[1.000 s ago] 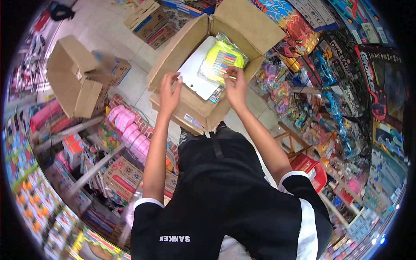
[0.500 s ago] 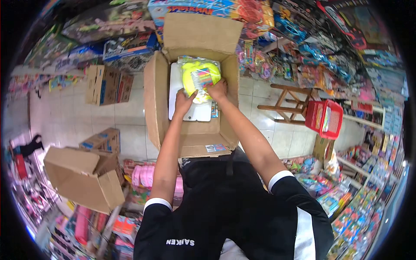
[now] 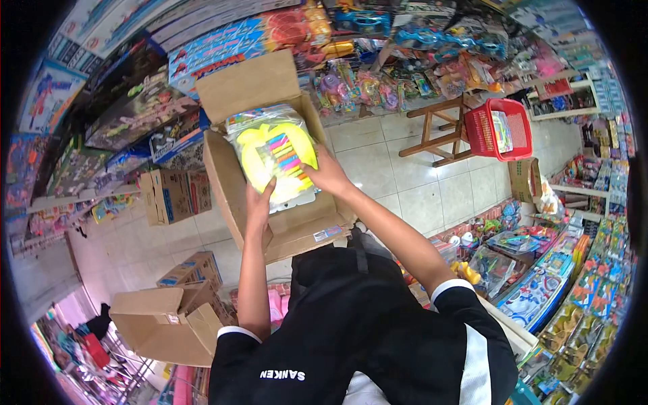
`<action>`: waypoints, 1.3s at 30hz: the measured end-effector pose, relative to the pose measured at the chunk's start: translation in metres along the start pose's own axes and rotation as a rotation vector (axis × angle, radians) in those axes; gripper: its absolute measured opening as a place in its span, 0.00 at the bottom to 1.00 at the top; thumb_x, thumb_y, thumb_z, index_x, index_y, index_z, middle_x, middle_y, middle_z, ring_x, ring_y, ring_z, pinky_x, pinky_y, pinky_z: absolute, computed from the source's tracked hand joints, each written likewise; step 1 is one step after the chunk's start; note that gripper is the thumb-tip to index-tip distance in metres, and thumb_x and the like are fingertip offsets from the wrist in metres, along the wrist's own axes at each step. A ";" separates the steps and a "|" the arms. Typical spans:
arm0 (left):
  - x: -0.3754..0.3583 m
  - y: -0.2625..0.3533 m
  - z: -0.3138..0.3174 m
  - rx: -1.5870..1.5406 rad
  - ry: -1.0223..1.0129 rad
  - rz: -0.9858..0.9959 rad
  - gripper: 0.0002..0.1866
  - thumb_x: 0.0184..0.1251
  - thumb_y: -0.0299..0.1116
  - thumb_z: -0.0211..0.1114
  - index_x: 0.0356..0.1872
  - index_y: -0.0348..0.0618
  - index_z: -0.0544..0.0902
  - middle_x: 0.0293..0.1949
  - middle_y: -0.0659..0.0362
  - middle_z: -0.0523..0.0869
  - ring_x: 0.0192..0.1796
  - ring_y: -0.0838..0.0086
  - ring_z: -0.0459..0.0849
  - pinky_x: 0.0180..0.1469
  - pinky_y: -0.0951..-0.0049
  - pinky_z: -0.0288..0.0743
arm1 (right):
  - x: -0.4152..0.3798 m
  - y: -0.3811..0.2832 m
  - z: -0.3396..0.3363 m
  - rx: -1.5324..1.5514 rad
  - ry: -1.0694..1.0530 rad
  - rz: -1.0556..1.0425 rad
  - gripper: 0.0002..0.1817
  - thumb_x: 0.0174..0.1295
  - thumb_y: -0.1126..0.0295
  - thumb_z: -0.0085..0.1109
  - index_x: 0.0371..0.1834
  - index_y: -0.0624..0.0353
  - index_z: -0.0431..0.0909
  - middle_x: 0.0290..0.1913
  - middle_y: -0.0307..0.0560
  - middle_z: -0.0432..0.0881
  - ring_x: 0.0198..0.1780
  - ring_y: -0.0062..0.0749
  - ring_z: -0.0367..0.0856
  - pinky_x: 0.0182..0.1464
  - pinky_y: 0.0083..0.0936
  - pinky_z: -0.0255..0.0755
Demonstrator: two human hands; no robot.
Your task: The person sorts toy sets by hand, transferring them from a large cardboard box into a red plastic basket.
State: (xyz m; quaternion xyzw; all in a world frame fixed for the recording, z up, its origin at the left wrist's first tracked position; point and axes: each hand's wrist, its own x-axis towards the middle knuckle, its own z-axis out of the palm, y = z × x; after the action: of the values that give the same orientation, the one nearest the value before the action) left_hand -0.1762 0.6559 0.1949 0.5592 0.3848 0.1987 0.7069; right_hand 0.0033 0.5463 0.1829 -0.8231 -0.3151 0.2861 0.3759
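A clear plastic package with a bright yellow item and a strip of coloured sticks (image 3: 282,156) is held between both hands over an open cardboard box (image 3: 297,233). My left hand (image 3: 259,202) grips its lower left edge, thumb on top. At its right side, my right hand (image 3: 326,172) holds the edge, thumb on the front. Under the package, other plastic-wrapped packs (image 3: 260,116) and part of a white item show in the box. The fingers beneath the package are hidden.
Right of the box stands a wooden stool (image 3: 439,131) beside a red basket (image 3: 480,133). Another open carton (image 3: 158,334) lies at the lower left, and a closed carton (image 3: 162,197) stands at the left. Packaged toys line the shelves around.
The view has turned, so the box appears tilted and further left. The yellow package looks larger and covers more of the white item. Both hands still hold it.
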 end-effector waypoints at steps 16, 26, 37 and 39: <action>-0.063 0.047 0.221 -0.042 -0.406 -0.055 0.29 0.63 0.28 0.70 0.64 0.36 0.69 0.57 0.56 0.80 0.58 0.71 0.78 0.62 0.69 0.71 | -0.176 0.082 -0.253 0.894 0.361 -0.075 0.36 0.66 0.59 0.62 0.71 0.67 0.58 0.65 0.56 0.69 0.69 0.34 0.64 0.70 0.30 0.56; -0.094 0.034 0.385 0.242 -0.703 -0.036 0.29 0.62 0.28 0.71 0.61 0.37 0.67 0.54 0.55 0.78 0.56 0.73 0.77 0.58 0.72 0.73 | -0.251 0.174 -0.305 0.808 0.710 0.109 0.32 0.63 0.66 0.67 0.61 0.65 0.55 0.51 0.60 0.80 0.51 0.33 0.82 0.51 0.28 0.78; -0.033 0.011 0.466 -0.004 -0.771 -0.368 0.31 0.77 0.43 0.55 0.73 0.36 0.62 0.69 0.54 0.70 0.68 0.70 0.70 0.69 0.69 0.62 | -0.235 0.219 -0.355 1.033 0.781 0.112 0.26 0.68 0.68 0.61 0.60 0.62 0.57 0.48 0.52 0.80 0.49 0.26 0.80 0.49 0.23 0.76; -0.013 0.005 0.488 -0.007 -0.760 -0.436 0.32 0.78 0.46 0.53 0.74 0.36 0.60 0.71 0.54 0.67 0.72 0.70 0.65 0.72 0.69 0.57 | -0.228 0.227 -0.372 1.024 0.807 0.152 0.26 0.69 0.68 0.61 0.61 0.63 0.57 0.49 0.52 0.80 0.50 0.26 0.80 0.49 0.23 0.76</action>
State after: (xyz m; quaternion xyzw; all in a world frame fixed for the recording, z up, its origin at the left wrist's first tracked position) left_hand 0.1902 0.3373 0.2423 0.4960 0.2056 -0.1737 0.8256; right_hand 0.1901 0.0980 0.2611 -0.6028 0.0859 0.0947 0.7876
